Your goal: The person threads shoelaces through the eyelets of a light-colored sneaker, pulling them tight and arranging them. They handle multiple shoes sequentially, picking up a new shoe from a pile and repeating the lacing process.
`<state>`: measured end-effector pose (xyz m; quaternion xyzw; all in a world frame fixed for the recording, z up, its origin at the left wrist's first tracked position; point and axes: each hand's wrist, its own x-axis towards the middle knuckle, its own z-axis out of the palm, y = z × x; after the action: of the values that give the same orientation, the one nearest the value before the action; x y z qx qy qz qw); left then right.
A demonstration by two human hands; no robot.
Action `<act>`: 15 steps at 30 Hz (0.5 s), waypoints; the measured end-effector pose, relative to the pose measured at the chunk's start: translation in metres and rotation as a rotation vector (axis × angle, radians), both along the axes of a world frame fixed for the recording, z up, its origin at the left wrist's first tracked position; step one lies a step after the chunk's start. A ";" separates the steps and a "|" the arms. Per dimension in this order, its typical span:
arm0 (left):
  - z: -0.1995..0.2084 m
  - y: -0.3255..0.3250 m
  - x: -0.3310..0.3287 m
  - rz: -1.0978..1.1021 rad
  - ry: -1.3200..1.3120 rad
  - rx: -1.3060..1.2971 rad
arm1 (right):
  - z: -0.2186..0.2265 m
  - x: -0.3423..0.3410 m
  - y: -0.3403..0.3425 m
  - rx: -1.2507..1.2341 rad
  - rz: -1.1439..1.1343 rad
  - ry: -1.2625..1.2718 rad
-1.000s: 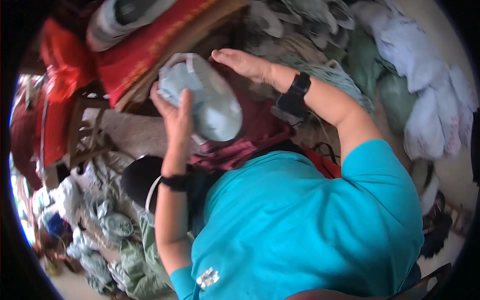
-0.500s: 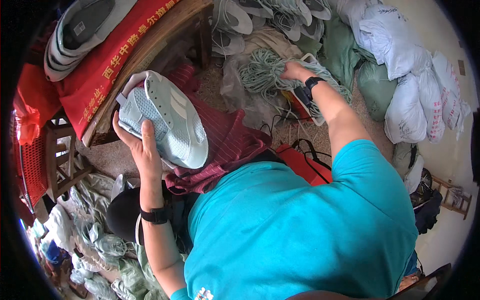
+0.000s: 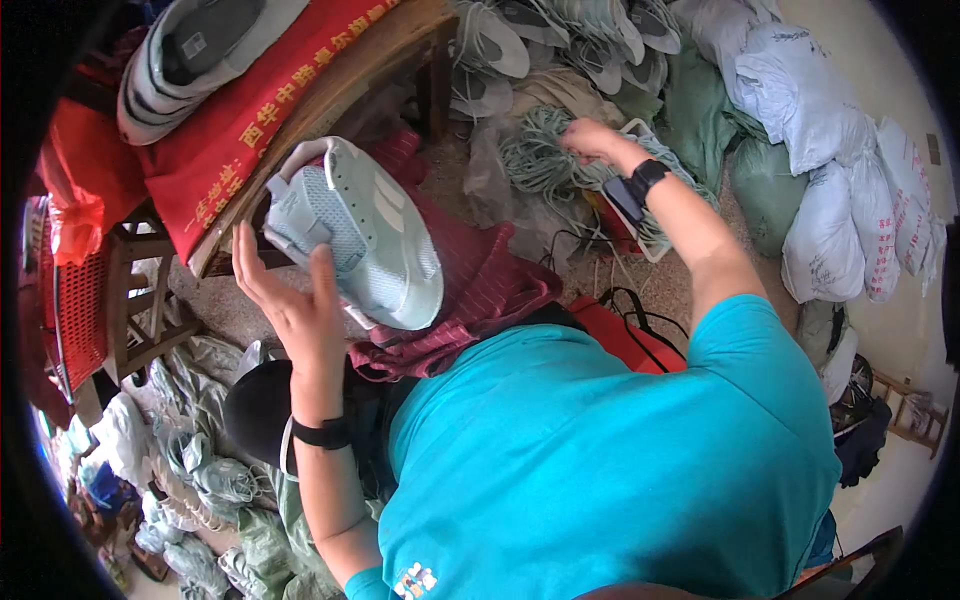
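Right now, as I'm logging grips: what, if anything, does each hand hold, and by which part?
Cannot tell: the left hand is beside the shoe, thumb overlapping its side; the right hand is at the lace bundle.

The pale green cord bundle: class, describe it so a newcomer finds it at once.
Start at the turquoise shirt and look up the picture to the right hand. There lies the cord bundle, a loose heap of thin strands, unlike the bulging white sacks farther right.

Yellow writing [image 3: 285, 98] runs along the red cloth [image 3: 212, 152]. White sacks [image 3: 905, 190] have red letters [image 3: 884, 245] and black scribbles. A tiny shoe label [image 3: 193, 43] is too small to read.
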<state>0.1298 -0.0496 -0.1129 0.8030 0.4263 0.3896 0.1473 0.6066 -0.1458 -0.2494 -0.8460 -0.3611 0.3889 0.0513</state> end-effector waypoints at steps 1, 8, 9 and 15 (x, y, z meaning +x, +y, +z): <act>0.014 -0.001 0.003 -0.069 0.025 0.024 | 0.034 -0.025 0.008 -0.073 -0.002 0.091; 0.070 -0.048 0.029 -0.726 -0.588 -0.970 | 0.225 -0.206 0.019 0.325 0.536 0.707; 0.075 -0.052 0.026 -0.752 -0.605 -1.128 | 0.238 -0.212 0.015 0.368 0.569 0.791; 0.071 -0.044 -0.023 -0.711 -0.608 -1.345 | 0.249 -0.201 0.020 0.717 0.348 0.684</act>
<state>0.1073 -0.0937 -0.0423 0.4896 0.2304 0.1815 0.8212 0.4051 -0.1262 -0.0007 -0.5274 -0.5693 0.4978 0.3873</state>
